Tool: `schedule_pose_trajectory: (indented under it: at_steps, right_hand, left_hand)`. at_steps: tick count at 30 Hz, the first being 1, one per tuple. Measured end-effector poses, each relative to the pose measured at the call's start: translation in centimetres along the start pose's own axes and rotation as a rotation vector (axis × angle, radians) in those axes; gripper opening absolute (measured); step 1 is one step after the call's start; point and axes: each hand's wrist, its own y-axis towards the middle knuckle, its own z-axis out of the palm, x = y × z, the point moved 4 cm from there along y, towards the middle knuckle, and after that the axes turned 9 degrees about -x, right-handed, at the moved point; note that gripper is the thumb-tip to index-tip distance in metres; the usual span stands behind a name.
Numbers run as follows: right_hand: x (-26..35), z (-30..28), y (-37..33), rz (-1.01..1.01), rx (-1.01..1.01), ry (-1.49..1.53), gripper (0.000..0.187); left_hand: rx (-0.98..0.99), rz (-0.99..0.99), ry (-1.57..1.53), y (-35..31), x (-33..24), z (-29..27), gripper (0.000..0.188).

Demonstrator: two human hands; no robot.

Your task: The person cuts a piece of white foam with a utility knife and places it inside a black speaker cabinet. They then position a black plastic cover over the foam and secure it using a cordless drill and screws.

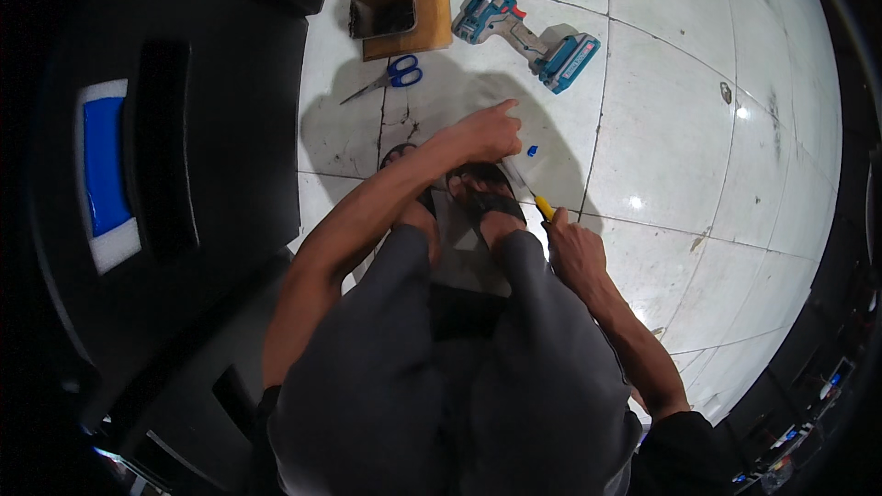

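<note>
I am crouched over a white tiled floor, knees in grey trousers, feet in black sandals. My right hand grips a yellow-handled screwdriver whose shaft runs up and left toward a small blue piece on the floor. My left hand reaches across above my feet, index finger stretched out, fingers near the screwdriver's tip and the blue piece. Whether the left hand pinches anything is not visible.
A teal and grey cordless drill lies on the tiles ahead. Blue-handled scissors lie to its left, below an open cardboard box holding small dark parts. A large black case with a blue and white panel fills the left side.
</note>
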Motion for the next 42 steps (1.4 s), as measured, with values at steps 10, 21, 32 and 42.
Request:
schedule_pose_trajectory:
  at_steps: [10,21,32,42]
  right_hand:
    - [-0.5,0.8,-0.5,0.052,0.065,-0.015,0.026]
    - [-1.0,1.9,-1.2,0.07,0.012,-0.043,0.023]
    - [-2.0,2.4,-2.2,0.059,-0.028,0.017,0.029]
    - [-4.1,0.2,-4.1,-0.039,-0.208,0.106,0.025]
  left_hand:
    - [0.092,-0.029,0.008,-0.1,0.0,-0.1,0.01]
    - [0.099,-0.005,-0.001,0.2,0.0,-0.1,0.011]
    - [0.145,-0.062,-0.034,0.0,0.0,-0.7,0.018]
    - [-0.06,-0.246,-0.469,-1.9,1.4,-5.2,0.037]
